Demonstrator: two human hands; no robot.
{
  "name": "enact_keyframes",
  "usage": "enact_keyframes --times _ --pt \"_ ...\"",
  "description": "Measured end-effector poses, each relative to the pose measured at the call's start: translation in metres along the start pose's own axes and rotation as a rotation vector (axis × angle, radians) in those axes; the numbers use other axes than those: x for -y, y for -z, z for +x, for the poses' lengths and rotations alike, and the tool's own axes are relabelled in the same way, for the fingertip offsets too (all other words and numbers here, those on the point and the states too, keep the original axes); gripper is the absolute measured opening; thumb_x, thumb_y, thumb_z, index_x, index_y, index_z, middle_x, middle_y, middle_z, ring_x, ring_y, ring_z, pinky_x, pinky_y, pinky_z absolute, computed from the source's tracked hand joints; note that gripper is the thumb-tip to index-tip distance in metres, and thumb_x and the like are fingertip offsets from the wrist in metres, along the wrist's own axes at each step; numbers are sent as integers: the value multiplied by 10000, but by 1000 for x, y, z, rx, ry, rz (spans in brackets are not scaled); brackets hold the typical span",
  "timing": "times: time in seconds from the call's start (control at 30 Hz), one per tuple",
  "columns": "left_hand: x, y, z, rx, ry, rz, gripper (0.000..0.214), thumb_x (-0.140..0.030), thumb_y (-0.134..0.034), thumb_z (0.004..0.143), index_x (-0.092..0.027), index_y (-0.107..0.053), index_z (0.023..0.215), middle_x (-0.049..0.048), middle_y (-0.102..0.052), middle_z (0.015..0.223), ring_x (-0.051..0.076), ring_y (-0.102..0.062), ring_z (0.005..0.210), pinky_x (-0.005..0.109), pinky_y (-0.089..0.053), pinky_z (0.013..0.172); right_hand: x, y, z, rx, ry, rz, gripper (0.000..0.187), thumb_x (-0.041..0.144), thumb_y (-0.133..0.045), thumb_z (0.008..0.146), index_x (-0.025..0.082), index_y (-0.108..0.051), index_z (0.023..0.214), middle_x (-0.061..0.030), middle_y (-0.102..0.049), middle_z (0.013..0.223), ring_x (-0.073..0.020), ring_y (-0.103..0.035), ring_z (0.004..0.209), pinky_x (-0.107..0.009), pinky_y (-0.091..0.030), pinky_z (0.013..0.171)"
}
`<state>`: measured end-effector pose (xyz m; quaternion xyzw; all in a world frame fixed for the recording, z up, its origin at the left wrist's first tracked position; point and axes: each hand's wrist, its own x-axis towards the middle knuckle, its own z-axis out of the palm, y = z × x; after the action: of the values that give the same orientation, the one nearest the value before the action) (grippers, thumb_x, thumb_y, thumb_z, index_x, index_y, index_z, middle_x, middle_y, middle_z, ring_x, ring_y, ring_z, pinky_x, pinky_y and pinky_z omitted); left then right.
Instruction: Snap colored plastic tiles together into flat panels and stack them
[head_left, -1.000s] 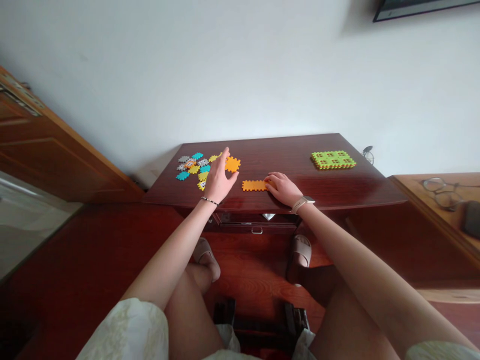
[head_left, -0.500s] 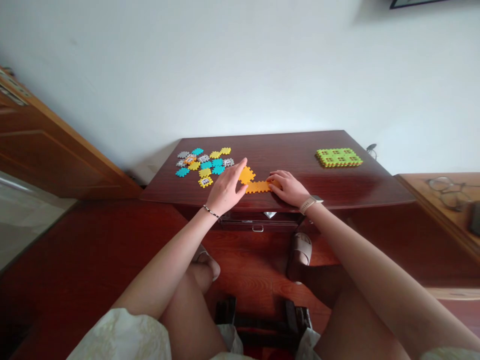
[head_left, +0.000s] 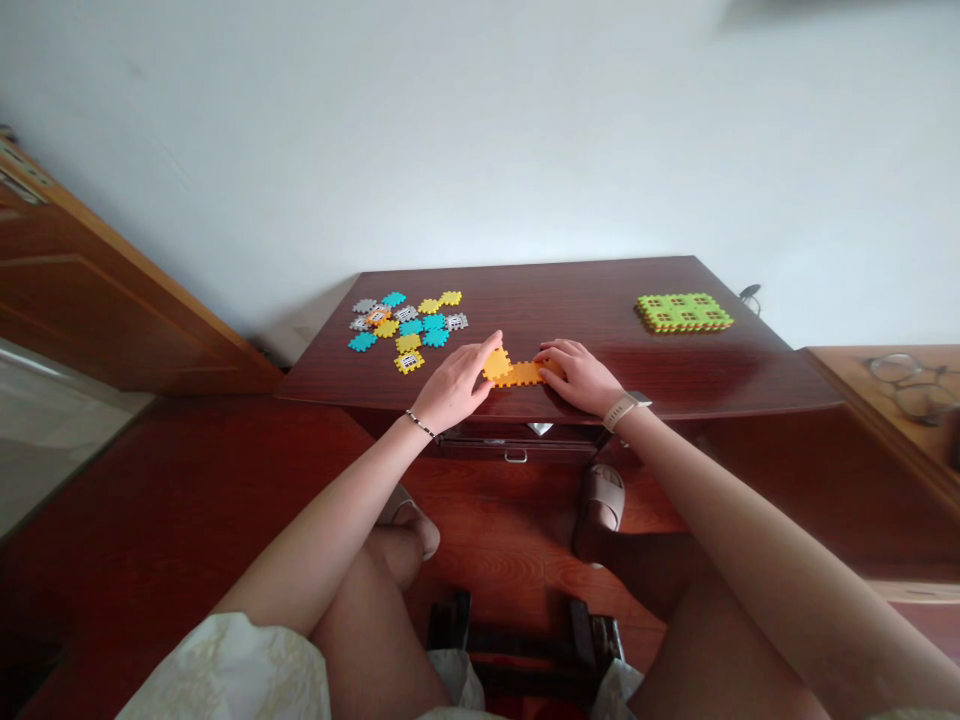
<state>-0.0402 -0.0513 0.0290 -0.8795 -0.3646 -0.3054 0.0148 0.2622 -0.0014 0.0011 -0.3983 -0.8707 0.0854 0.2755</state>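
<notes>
My left hand [head_left: 455,385] grips a square orange interlocking tile [head_left: 496,364] between thumb and fingers, tilted over the left end of an orange tile strip [head_left: 525,374]. The strip lies flat near the front edge of the dark red table. My right hand [head_left: 579,376] is closed on the strip's right end, its fingers covering that part. Whether the tilted tile's teeth are locked into the strip I cannot tell.
Several loose tiles in blue, yellow, grey and orange [head_left: 409,328] lie on the table's left. A stack of green tiles with window openings [head_left: 684,312] sits at the back right. Eyeglasses [head_left: 911,385] rest on a wooden surface to the right.
The square orange tile has come down and nearer to me, from behind the strip to over its left end. My left fingers have closed in on it; my right hand stays on the strip.
</notes>
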Motion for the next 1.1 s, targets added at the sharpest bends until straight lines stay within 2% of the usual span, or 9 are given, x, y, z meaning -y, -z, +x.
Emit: enact_keyframes --times 0.37,0.6,0.83,1.1 --pt "3 -9 0 -42 49 -42 878 -148 -731 1007 -325 -296 1749 139 -587 1591 307 -613 1484 503 -549 1267 -2 -3 -1 -34 38 3 257 334 -594 1071 238 -760 1242 -150 -729 1388 -367 -640 1356 -588 -490 1241" --pt "5 -16 0 6 132 -95 710 -92 -732 969 -310 -527 1614 119 -584 1498 283 -705 1331 447 -623 1161 -2 -3 0 -38 44 4 260 333 -591 1074 229 -760 1242 -157 -731 1384 -372 -645 1345 -586 -496 1229" --pt "11 -21 3 -102 231 -221 622 -59 -737 946 -297 -638 1512 97 -612 1405 251 -697 1267 426 -633 1121 -2 -4 0 -45 40 10 253 335 -600 1070 246 -765 1240 -144 -736 1372 -367 -646 1342 -598 -494 1231" --pt "14 -27 15 -230 348 -407 373 -64 -702 968 -236 -771 1292 93 -661 1261 202 -725 1111 338 -681 934 -2 -3 0 -43 39 3 253 334 -594 1071 233 -764 1228 -157 -736 1379 -375 -653 1337 -608 -501 1222"
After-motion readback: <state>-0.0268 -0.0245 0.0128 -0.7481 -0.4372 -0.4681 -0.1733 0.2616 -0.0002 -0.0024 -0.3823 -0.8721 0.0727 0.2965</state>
